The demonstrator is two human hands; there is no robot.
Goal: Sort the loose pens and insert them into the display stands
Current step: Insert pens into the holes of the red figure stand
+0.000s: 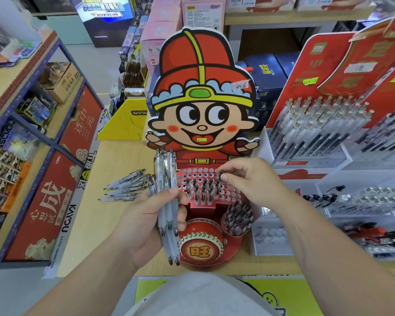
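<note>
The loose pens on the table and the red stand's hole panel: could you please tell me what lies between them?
In the head view, a bundle of pens held upright by the left hand stands between them.

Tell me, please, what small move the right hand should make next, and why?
Probably push the pen pinched by the right hand down into its hole in the red stand: its top seems higher than the seated pens, and the left hand holds a bundle waiting.

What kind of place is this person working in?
Most likely a stationery shop: a cartoon pen stand with a price sticker, full pen racks with green price tags beside it, and shelves of boxed goods.
</note>
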